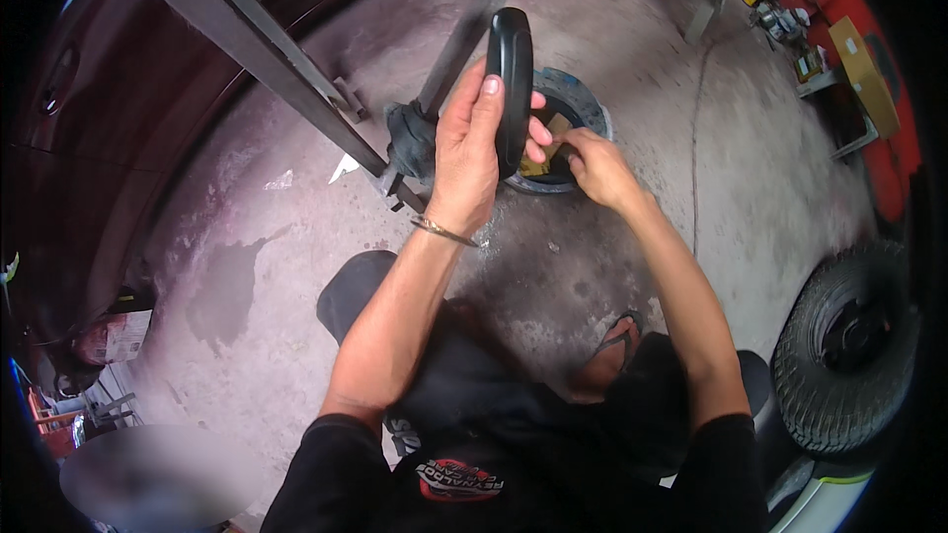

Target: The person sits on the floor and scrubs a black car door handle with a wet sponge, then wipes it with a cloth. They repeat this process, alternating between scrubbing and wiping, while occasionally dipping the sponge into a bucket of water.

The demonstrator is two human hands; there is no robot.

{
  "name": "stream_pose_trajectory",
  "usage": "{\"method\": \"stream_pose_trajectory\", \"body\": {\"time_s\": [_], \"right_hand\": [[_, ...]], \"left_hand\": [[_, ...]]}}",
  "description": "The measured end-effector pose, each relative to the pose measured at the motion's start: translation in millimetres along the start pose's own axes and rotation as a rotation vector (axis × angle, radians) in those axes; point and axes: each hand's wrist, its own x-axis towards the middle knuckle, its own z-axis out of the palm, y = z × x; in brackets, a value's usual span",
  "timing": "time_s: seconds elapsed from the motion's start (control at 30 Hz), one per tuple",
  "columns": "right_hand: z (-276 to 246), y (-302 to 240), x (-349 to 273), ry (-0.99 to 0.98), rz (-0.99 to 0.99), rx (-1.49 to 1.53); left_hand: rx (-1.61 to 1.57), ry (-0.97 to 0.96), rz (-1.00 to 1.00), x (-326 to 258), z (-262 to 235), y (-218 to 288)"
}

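My left hand (466, 153) is wrapped round a long, curved black part (511, 89) with a smooth surface, held upright in front of me. To its right, my right hand (600, 170) is closed in a pinch near the left fingertips; what lies between its fingers is too small to make out. Beneath both hands stands a round, dark container (591, 104) with a pale bluish rim. A yellow-brown piece (536, 167) shows inside it, partly hidden by the hands. Just left of my left hand, a dark cloth (407, 143) hangs on a metal stand (272, 64).
A dark maroon car body (84, 158) fills the left side. On the right are a large tyre (839, 355) and a cardboard box (867, 79) on a small support. My sandalled foot (619, 347) is on the stained concrete floor (237, 276).
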Motion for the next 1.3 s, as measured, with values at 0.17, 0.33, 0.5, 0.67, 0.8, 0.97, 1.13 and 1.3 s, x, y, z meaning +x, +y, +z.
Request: {"method": "stream_pose_trajectory", "body": {"time_s": [0.17, 0.33, 0.5, 0.67, 0.8, 0.97, 1.13, 1.3], "right_hand": [[75.0, 0.5, 89.3, -0.616, 0.110, -0.418], [123.0, 76.5, 100.3, -0.621, 0.223, -0.025], [66.7, 51.8, 79.9, -0.510, 0.333, 0.078], [-1.9, 55.8, 36.3, -0.111, 0.530, 0.479], [-23.7, 19.3, 33.5, 0.169, 0.507, 0.633], [2.1, 9.1, 39.6, 0.334, 0.467, 0.145], [13.2, 58.7, 50.0, 0.472, 0.696, 0.580], [-31.7, 17.0, 29.2, 0.450, 0.460, 1.322]], "left_hand": [[0.001, 0.124, -0.046, -1.1, -29.7, 11.6], [-0.185, 0.026, -0.209, 11.1, -30.2, 3.3], [-0.331, 0.000, -0.293, 14.2, -35.1, -2.8], [-0.226, 0.100, -0.365, 20.5, -11.7, -29.4], [-0.061, 0.201, -0.384, 20.0, 2.8, -42.5], [0.030, 0.265, -0.326, 19.5, 11.3, -55.2], [0.122, 0.252, -0.288, 14.8, 12.4, -52.3], [0.202, 0.266, -0.277, 9.6, -11.2, -49.1]]}}
